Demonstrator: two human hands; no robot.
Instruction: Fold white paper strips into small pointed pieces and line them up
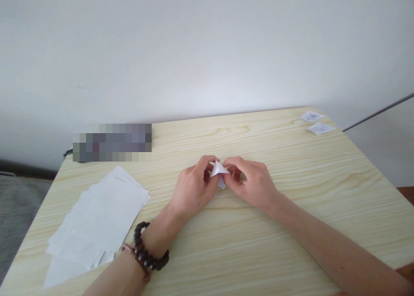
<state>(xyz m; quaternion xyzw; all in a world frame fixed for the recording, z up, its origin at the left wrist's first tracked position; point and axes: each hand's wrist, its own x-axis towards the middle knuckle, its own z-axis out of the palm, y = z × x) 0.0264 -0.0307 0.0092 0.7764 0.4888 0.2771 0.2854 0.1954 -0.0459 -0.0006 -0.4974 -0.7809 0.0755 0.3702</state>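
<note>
A small piece of folded white paper (219, 169) is held up off the middle of the table, its top spread into a pointed shape. My left hand (196, 185) pinches its left side between thumb and fingers. On the right side, my right hand (250, 179) grips it in the same way. Part of the paper hangs below the thumbs, and the fingers hide the rest. Dark beads and a brown cord circle my left wrist.
Loose white paper sheets (103, 214) lie overlapping on the wooden table (258, 253) at left. Two folded paper diamonds, one (311, 116) behind the other (320, 128), rest at the far right corner. A pixelated dark object (113, 143) lies at back left, near the wall (207, 50).
</note>
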